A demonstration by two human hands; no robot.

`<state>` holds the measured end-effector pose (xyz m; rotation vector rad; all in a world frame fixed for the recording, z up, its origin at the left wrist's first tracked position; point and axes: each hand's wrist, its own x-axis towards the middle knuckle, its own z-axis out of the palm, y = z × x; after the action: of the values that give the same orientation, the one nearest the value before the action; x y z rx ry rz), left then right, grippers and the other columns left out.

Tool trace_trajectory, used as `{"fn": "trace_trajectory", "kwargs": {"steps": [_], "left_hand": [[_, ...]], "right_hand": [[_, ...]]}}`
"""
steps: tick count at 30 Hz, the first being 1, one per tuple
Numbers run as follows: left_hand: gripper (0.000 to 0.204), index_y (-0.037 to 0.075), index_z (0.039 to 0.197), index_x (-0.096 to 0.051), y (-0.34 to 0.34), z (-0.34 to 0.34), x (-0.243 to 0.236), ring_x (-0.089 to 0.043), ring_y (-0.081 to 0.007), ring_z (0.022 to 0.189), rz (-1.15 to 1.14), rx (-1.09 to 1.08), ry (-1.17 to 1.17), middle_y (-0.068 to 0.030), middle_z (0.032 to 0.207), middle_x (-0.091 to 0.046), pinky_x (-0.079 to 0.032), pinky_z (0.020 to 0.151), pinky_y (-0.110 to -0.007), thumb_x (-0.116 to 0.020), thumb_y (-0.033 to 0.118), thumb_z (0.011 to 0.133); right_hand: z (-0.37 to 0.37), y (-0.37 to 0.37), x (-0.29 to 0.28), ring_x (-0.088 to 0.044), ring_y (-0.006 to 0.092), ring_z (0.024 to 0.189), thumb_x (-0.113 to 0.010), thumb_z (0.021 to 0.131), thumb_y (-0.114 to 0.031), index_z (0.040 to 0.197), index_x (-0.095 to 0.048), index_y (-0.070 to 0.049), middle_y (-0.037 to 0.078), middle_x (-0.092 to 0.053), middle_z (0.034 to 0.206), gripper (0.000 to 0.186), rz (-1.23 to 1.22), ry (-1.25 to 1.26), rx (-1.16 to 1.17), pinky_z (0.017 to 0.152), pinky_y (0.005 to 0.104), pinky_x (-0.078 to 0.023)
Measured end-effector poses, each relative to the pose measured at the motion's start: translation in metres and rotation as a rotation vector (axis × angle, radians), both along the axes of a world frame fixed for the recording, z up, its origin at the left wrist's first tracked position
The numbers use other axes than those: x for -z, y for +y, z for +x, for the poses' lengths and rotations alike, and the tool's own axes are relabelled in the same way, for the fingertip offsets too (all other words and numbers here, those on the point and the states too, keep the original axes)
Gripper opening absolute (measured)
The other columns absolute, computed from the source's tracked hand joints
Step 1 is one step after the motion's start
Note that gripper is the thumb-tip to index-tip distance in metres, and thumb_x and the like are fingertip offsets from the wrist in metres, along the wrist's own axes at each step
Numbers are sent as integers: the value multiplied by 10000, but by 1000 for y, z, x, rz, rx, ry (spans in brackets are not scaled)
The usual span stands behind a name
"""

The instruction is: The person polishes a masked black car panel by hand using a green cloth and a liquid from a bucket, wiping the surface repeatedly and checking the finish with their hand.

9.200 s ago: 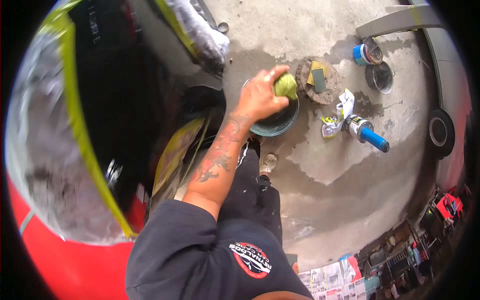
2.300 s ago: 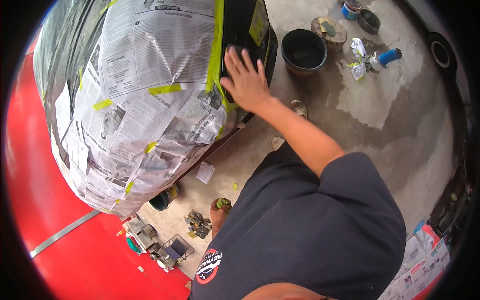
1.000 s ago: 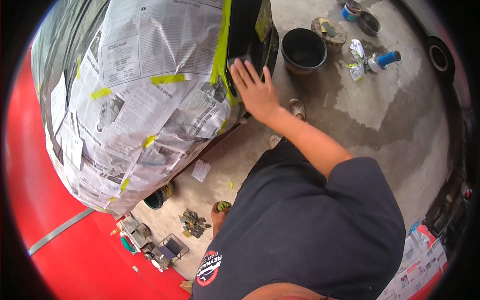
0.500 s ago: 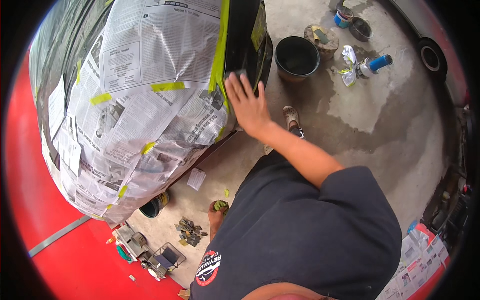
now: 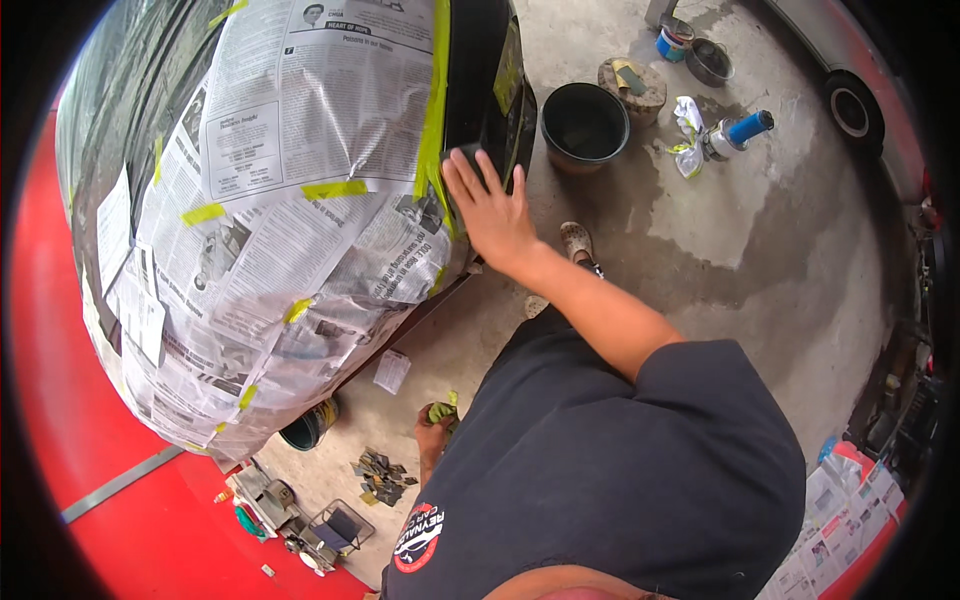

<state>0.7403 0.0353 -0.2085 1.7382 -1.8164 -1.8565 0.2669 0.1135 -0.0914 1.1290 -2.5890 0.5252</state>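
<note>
My right hand (image 5: 490,215) lies open, fingers stretched, on a black car panel (image 5: 478,75) edged with yellow-green tape. A small dark pad (image 5: 466,153) shows under its fingertips. Newspaper sheets (image 5: 315,110), taped down, cover the bodywork beside it. My left hand (image 5: 432,432) is low by my body, its fingers closed on a crumpled green cloth (image 5: 447,412), partly hidden by my dark shirt. A dark bucket (image 5: 585,135) of liquid stands on the concrete floor beyond the panel.
A round block (image 5: 645,85) with sanding sheets, cans (image 5: 674,40), a blue-topped cylinder (image 5: 740,130) and white plastic (image 5: 688,140) are at upper right. A car wheel (image 5: 852,112) is at right. Another bucket (image 5: 305,430), scattered scraps (image 5: 380,475) and tools (image 5: 265,505) lie lower left, beside red bodywork (image 5: 130,530).
Over the last seconds my right hand has slid down the panel toward me. Earlier my left hand held the green cloth over the bucket; it is now low by my body, still holding it.
</note>
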Motion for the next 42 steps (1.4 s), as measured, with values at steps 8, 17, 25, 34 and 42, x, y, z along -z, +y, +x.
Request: {"fn": "trace_trajectory", "kwargs": {"steps": [8,17,25,34,42], "left_hand": [[569,-10,1275,-598,-16,-123,-91,-681,-207,960,-209,338,33,-104,1083,-703,-548,875,-328,-763,-1,731],[531,-4,1226,-622,-29,-347,-267,-669,-231,999,-642,653,406,-138,1101,-684,-524,924,-352,-729,81,713],[477,88,1192,-689,-36,-528,-306,-657,-381,1023,-1103,837,386,-205,1075,-675,-522,920,-419,-697,102,715],[410,50,1128,-718,-36,-625,-307,-699,-337,987,-1175,921,224,-192,1070,-713,-535,912,-392,-662,125,728],[425,50,1149,-706,-38,-626,-309,-685,-354,996,-1087,778,267,-204,1059,-701,-529,913,-409,-699,124,731]], "right_hand": [[-102,-13,-22,-278,385,1528,-554,918,-114,1627,-252,-127,55,-203,1709,771,-11,-7,116,1109,719,-309],[-107,-6,-19,-339,361,1497,-563,919,-130,1613,-267,-112,76,-270,1682,755,-73,-16,58,1092,706,-343],[-56,5,-5,-326,321,1503,-562,909,-169,1577,-370,-143,64,-319,1655,696,-145,-160,-186,1099,708,-330],[-183,-12,-16,-232,279,1560,-486,976,-191,1626,-257,-150,19,-220,1706,690,-156,-125,-98,1163,700,-246],[-162,31,-24,-231,217,1563,-630,942,-338,1620,-275,-193,-17,-230,1702,779,-93,-311,-530,1175,719,-189]]}}
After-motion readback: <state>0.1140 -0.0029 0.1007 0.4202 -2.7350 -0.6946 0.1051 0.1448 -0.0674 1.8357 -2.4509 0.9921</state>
